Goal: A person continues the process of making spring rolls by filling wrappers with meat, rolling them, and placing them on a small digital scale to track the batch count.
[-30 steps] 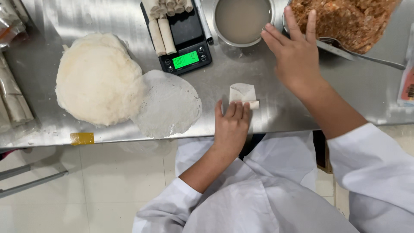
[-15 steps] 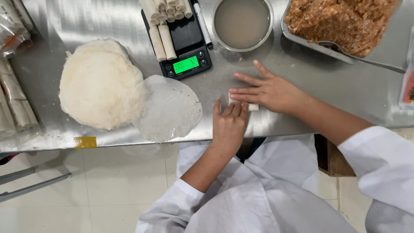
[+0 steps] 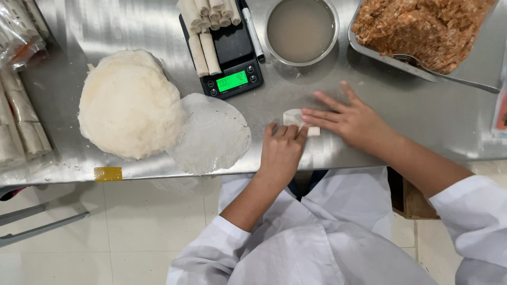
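A small folded white wrapper roll (image 3: 292,116) lies on the steel table (image 3: 401,105) near its front edge. My left hand (image 3: 281,150) presses its fingertips on the roll's near side. My right hand (image 3: 351,120) lies flat with spread fingers touching the roll's right end. A single thin round wrapper sheet (image 3: 211,133) lies to the left, next to a thick stack of wrappers (image 3: 129,103).
A black scale with a green display (image 3: 232,63) carries several finished rolls (image 3: 203,31) and a marker pen. Behind stand a steel bowl of cloudy liquid (image 3: 301,29) and a tray of minced filling (image 3: 422,26) with a spoon (image 3: 449,74). Bagged rolls (image 3: 21,116) lie far left.
My right hand came back from the bowl and tray area down to the small roll. My left hand stayed on the roll.
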